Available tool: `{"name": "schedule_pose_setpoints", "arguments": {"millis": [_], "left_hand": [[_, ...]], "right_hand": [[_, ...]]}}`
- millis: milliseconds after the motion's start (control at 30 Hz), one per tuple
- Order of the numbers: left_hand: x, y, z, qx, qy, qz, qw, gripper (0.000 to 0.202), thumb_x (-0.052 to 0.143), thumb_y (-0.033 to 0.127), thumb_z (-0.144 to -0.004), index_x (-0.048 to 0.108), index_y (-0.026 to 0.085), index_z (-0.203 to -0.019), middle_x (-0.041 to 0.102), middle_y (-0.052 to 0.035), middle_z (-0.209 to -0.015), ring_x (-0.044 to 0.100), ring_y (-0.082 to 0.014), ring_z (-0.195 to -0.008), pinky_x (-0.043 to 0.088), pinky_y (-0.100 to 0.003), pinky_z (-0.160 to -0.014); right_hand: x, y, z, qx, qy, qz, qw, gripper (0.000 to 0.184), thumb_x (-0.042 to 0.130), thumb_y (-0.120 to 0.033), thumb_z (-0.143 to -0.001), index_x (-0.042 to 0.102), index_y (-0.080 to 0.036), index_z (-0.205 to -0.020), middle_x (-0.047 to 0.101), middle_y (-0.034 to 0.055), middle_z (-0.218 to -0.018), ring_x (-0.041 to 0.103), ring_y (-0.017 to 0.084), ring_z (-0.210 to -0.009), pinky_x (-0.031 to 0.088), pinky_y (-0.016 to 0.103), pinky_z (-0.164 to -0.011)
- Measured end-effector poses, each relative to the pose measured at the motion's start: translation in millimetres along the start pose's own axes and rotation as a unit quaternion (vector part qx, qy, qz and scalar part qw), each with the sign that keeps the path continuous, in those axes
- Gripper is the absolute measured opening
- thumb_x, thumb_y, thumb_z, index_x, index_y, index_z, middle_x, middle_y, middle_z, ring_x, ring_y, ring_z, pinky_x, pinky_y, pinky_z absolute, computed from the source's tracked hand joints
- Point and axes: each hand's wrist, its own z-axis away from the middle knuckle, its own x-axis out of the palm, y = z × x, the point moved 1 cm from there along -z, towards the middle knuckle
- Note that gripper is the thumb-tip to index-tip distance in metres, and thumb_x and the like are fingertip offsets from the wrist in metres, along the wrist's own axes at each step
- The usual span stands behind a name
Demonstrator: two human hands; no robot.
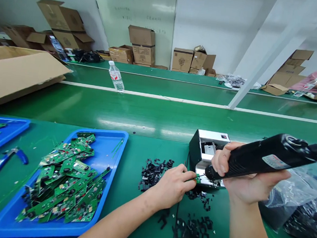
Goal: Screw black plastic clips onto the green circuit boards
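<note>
Left hand (pixel 171 186) pinches a small green circuit board (pixel 197 178) at a white-and-black device housing (pixel 203 149) on the desk (pixel 158 115); right hand (pixel 243 177) clenches a black electric screwdriver (pixel 266 158). Board looks light, stiff, fragile; hold by its edges.

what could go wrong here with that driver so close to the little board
The black electric screwdriver in the right hand points close to the left hand, so a slip could catch those fingers or scratch the small green circuit board. That board might also fall among the loose black plastic pieces on the green bench mat and be hard to spot.
</note>
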Motion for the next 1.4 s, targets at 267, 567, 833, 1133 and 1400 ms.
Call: {"name": "schedule_pose_setpoints", "arguments": {"millis": [267, 567, 833, 1133, 1400], "left_hand": [[1.1, 0.4, 0.5, -0.003, 0.014, -0.003, 1.0, 0.023, 0.047, 0.009, -0.094, 0.066, 0.017, -0.103, 0.068, -0.0062, -0.125, 0.051, -0.0214, -0.09, 0.05, -0.034, -0.078], [-1.8, 1.1, 0.1, -0.005, 0.036, 0.008, 0.999, 0.022, 0.047, 0.008, -0.095, 0.066, 0.017, -0.101, 0.068, -0.0057, -0.123, 0.052, -0.0211, -0.091, 0.049, -0.035, -0.077], [-0.8, 1.5, 1.0, -0.003, 0.054, 0.014, 0.998, 0.022, 0.047, 0.002, -0.093, 0.063, 0.017, -0.099, 0.068, -0.0059, -0.123, 0.052, -0.0213, -0.087, 0.045, -0.034, -0.071], [-6.3, 2.9, -0.1, -0.012, 0.035, 0.02, 0.999, 0.024, 0.045, 0.002, -0.093, 0.063, 0.016, -0.099, 0.068, -0.006, -0.12, 0.052, -0.0207, -0.087, 0.047, -0.034, -0.071], [-5.7, 2.8, 0.5, -0.011, 0.042, 0.027, 0.999, 0.023, 0.045, 0.003, -0.094, 0.063, 0.017, -0.099, 0.068, -0.0061, -0.12, 0.052, -0.0203, -0.089, 0.049, -0.034, -0.073]], "right_hand": [[2.9, 7.4, 1.8, 0.01, -0.028, -0.009, 1.0, 0.078, 0.046, -0.095, -0.072, 0.074, -0.025, -0.094, 0.056, -0.0014, -0.051, 0.045, 0.013, -0.04, 0.037, 0.025, -0.04], [6.1, 10.8, 5.4, 0.011, -0.027, 0.0, 1.0, 0.078, 0.051, -0.093, -0.071, 0.073, -0.022, -0.097, 0.056, -0.0008, -0.052, 0.044, 0.013, -0.041, 0.036, 0.026, -0.04], [-23.8, -10.3, 15.1, -0.019, 0.055, 0.051, 0.997, 0.081, 0.043, -0.095, -0.074, 0.073, -0.024, -0.097, 0.054, -0.0015, -0.05, 0.045, 0.015, -0.041, 0.037, 0.027, -0.041], [-33.4, -4.9, 17.6, -0.021, 0.046, 0.063, 0.997, 0.075, 0.05, -0.092, -0.073, 0.072, -0.023, -0.091, 0.056, -0.0014, -0.05, 0.044, 0.013, -0.039, 0.035, 0.026, -0.04], [-34.1, -1.5, 24.8, -0.008, 0.051, 0.066, 0.996, 0.08, 0.048, -0.095, -0.07, 0.073, -0.024, -0.094, 0.055, -0.0006, -0.05, 0.044, 0.014, -0.039, 0.034, 0.026, -0.04]]}}
